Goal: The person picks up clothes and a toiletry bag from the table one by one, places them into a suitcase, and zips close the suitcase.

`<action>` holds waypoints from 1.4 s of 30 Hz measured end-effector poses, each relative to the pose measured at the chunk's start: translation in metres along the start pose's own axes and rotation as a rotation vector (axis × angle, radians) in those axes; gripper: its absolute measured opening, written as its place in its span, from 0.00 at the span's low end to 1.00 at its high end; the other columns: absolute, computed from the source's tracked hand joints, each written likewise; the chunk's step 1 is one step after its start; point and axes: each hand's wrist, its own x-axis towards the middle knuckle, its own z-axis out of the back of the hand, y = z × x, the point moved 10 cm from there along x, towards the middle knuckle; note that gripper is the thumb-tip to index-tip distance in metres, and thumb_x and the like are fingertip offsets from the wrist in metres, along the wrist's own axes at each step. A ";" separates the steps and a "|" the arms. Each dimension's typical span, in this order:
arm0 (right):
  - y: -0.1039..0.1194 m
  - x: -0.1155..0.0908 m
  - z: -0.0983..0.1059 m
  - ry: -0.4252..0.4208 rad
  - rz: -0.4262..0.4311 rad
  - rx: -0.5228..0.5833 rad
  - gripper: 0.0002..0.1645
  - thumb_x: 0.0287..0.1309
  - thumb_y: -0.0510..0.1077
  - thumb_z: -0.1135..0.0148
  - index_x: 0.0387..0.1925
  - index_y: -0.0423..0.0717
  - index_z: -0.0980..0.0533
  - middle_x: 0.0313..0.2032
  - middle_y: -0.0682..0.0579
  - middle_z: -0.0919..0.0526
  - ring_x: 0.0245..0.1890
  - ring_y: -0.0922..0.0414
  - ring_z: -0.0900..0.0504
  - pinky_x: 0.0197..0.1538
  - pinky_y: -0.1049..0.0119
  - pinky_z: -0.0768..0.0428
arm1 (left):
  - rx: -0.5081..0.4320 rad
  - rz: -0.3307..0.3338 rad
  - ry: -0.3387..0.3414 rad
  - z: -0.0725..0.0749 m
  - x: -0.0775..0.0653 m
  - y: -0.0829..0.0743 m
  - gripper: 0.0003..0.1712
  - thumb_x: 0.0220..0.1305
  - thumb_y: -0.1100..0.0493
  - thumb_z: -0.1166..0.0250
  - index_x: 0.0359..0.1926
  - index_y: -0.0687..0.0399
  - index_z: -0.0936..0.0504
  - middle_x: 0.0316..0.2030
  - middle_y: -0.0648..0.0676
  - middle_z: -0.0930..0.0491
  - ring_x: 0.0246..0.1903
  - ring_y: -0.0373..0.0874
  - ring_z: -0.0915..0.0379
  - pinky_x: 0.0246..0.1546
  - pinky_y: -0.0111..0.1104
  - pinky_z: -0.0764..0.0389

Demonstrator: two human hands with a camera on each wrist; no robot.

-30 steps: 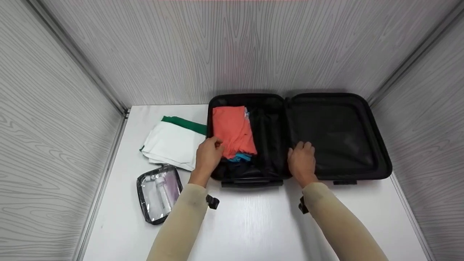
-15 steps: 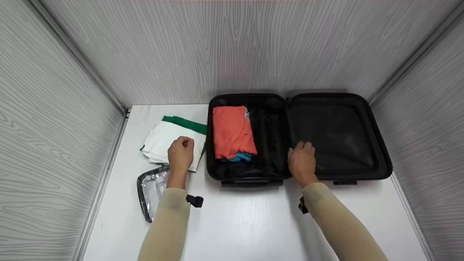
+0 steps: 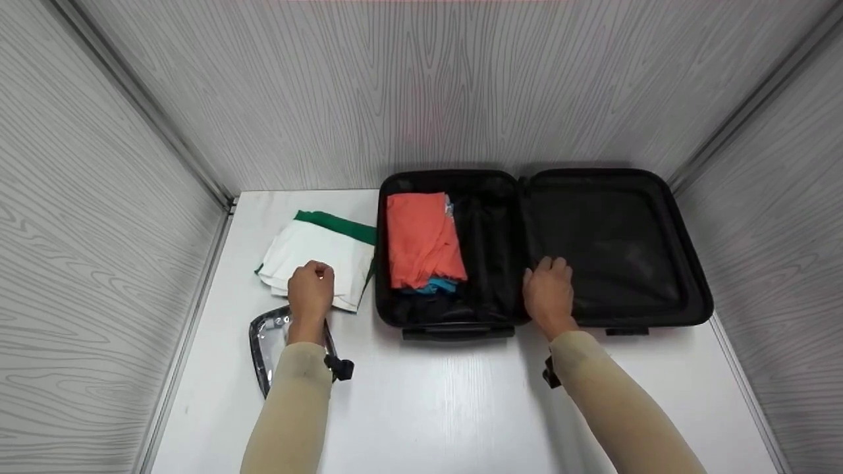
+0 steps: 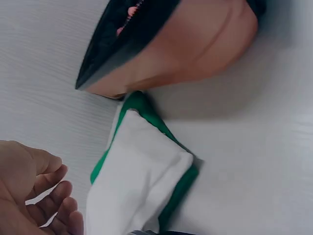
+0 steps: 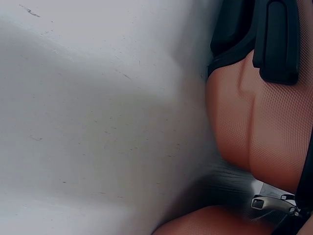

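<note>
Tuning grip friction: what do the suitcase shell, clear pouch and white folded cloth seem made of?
Suitcase shell: probably hard plastic, finely textured with a slight sheen; moulded ridges hold its curve.
Clear pouch: likely plastic film, glossy, with dark edging; small glints show, though the left arm hides part.
White folded cloth: fabric, matte; soft creases show, but fibre can't be told.

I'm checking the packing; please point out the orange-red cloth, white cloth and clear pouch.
Orange-red cloth (image 3: 423,236), head view: middle of its top.
White cloth (image 3: 315,244), head view: far part of its upper face.
Clear pouch (image 3: 270,339), head view: left side of its transparent panel.
</note>
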 end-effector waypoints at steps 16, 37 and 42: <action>-0.003 0.000 -0.001 -0.011 0.003 -0.002 0.22 0.78 0.46 0.43 0.47 0.24 0.27 0.44 0.29 0.26 0.43 0.33 0.22 0.39 0.42 0.14 | 0.344 -0.153 0.205 -0.065 0.000 0.003 0.28 0.68 0.52 0.29 0.60 0.69 0.19 0.58 0.74 0.22 0.59 0.71 0.29 0.60 0.58 0.26; -0.004 -0.001 -0.004 0.026 -0.028 0.014 0.24 0.79 0.47 0.44 0.50 0.24 0.27 0.45 0.30 0.27 0.46 0.34 0.23 0.43 0.43 0.15 | 0.404 -0.183 0.075 -0.056 0.010 0.001 0.15 0.74 0.60 0.40 0.52 0.66 0.14 0.48 0.69 0.15 0.51 0.70 0.21 0.52 0.62 0.21; -0.006 0.000 -0.004 0.027 -0.043 0.026 0.24 0.79 0.47 0.44 0.51 0.25 0.27 0.46 0.30 0.27 0.47 0.34 0.23 0.44 0.42 0.15 | 0.432 -0.112 0.078 -0.050 0.012 0.004 0.20 0.73 0.59 0.38 0.58 0.68 0.21 0.56 0.73 0.22 0.58 0.72 0.28 0.55 0.65 0.26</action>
